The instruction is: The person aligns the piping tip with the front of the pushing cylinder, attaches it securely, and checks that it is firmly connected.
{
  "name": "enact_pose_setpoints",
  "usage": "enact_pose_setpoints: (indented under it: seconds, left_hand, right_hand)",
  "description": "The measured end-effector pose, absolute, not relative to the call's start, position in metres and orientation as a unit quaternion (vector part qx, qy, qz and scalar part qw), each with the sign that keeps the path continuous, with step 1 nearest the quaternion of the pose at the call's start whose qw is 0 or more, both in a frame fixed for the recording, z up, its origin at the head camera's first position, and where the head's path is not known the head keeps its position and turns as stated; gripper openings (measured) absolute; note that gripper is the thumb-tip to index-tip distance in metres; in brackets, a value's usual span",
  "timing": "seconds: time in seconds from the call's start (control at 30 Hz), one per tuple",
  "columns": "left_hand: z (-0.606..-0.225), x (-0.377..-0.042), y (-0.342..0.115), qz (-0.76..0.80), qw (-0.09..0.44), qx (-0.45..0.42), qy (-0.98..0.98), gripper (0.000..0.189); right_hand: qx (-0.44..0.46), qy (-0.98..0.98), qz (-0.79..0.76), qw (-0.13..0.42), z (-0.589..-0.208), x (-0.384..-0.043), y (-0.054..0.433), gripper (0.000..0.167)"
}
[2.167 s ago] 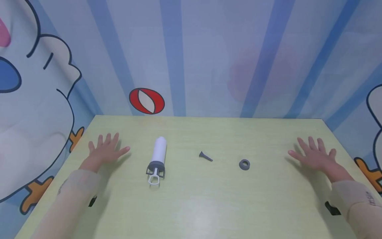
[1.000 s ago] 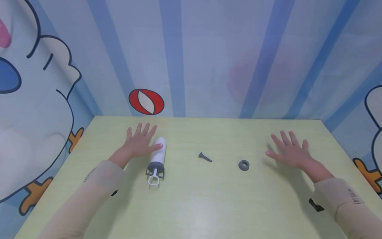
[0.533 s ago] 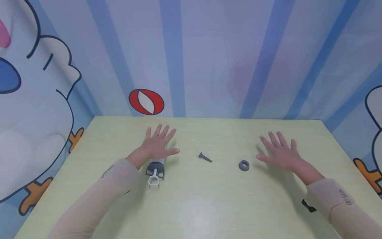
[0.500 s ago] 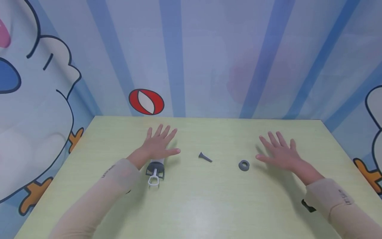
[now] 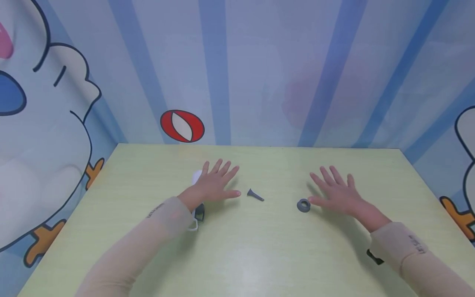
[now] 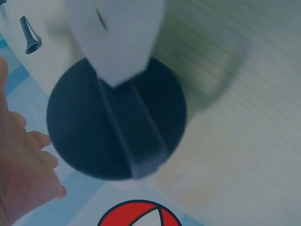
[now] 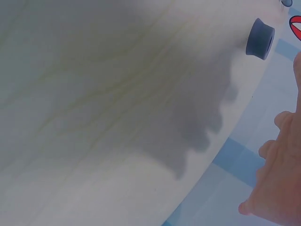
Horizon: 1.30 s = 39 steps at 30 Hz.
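My left hand [image 5: 213,187], fingers spread, hovers over a white syringe-like tube [image 5: 196,176] that lies on the table. Hand and sleeve cover most of the tube; part of its dark grey collar [image 5: 200,212] and white pull ring [image 5: 194,225] show. In the left wrist view the round collar [image 6: 75,136] looms large beside the hand [image 6: 23,174]. A small grey funnel-shaped nozzle [image 5: 255,195] lies just right of the left thumb. My right hand [image 5: 337,196], also spread and holding nothing, has its thumb close by a grey ring [image 5: 303,205], seen side-on in the right wrist view [image 7: 259,40].
The pale wooden table [image 5: 252,247] ends at a blue striped backdrop [image 5: 259,74] printed with cartoon figures. A printed red and white ball [image 5: 182,126] sits above the table's back edge. A black item [image 5: 375,257] shows below the right sleeve.
Both hands have moved inward with spread fingers. The left has passed rightward over the tube towards the nozzle, and the right has come left to the ring. The objects have stayed put.
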<state>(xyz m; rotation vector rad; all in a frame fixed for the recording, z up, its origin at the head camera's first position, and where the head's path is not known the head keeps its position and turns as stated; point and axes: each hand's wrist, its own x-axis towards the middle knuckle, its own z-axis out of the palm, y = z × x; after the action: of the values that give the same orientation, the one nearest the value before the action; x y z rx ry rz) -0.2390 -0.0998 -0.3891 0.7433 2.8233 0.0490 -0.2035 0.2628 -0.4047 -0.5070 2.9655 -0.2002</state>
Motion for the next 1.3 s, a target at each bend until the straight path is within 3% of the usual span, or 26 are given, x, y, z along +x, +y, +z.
enact_pose_setpoints:
  seconds: [0.5,1.3]
  left_hand:
    - [-0.397,-0.245,-0.073,0.017,0.087,0.296,0.951,0.071]
    - [-0.409,-0.246,-0.051,0.025,0.046,0.353,0.934,0.024]
  right_hand:
    - [-0.195,0.976,-0.071,0.063,-0.411,-0.204,0.246,0.082]
    - [-0.254,0.963,-0.083,0.024,-0.419,-0.199,0.234,0.081]
